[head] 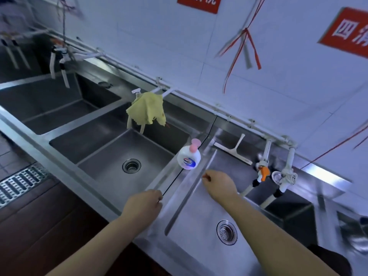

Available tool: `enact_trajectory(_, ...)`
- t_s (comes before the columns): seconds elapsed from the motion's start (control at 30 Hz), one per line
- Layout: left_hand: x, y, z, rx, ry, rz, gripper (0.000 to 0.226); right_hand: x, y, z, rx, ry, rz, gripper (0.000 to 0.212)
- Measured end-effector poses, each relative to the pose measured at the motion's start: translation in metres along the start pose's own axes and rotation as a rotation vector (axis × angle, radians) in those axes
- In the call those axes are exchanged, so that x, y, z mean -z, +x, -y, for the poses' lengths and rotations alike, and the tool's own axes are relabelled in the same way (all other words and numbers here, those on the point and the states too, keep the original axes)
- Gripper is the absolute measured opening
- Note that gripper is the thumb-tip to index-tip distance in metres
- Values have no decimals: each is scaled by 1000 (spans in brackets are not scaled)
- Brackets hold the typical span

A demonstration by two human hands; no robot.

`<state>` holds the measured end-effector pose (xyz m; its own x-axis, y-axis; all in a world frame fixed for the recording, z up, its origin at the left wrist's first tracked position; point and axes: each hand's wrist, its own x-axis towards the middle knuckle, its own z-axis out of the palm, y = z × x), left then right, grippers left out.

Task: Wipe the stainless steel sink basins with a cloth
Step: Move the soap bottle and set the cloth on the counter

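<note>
Cloth: one, yellow cloth [147, 110], draped over a tap at frame centre, above the middle basin [111, 156]; neither hand touches it.
Left hand [144, 204]: lower centre, over the divider rim; fingers curled under, hold nothing visible.
Right hand [219, 185]: just right of centre, over the right basin [199, 226]; fingers loosely curled, empty as far as shows.
Risk, bottle: soap bottle [188, 157] stands on the narrow divider between the hands and the cloth; a reach could likely knock it into a basin.
Risk, cloth: a hasty pull might snag it on the tap.
Risk, squeegee: squeegee [235, 149] leans at the right basin's back edge; wiping could dislodge it.
Count: basins three clearly seen, a darker one at right edge unclear; drains two; soap bottle one; squeegee one.
</note>
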<state>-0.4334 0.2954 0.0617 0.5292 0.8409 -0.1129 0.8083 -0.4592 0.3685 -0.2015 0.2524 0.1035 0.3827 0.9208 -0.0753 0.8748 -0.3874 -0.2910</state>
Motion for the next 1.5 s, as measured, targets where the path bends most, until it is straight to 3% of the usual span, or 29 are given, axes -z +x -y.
enact_trajectory(0.17,10,52,-8,30,-30,-44,24,16,82,1,-16,112,-92,23)
enact_trajectory(0.33,10,92,-10,29,-39,-69,20,12,144,8,22,84,-77,26)
enact_trajectory(0.53,7,108,-8,25,-57,-47,20,-3,168,18,-51,38,-44,43)
enact_trajectory(0.67,13,117,-4,-22,-42,-27,20,-8,169,22,-81,-4,-52,38)
enact_trajectory(0.87,14,133,-7,-119,-59,13,18,-15,132,11,-257,154,-127,14)
enact_trajectory(1.0,0,140,-24,-206,-77,97,18,-18,90,-17,-392,180,-142,17)
enact_trajectory(1.2,-27,143,-82,-457,-26,213,18,-8,6,-81,-580,92,20,14)
enact_trajectory(1.5,-56,137,-194,-629,-11,252,23,37,-86,-211,-758,-43,49,20)
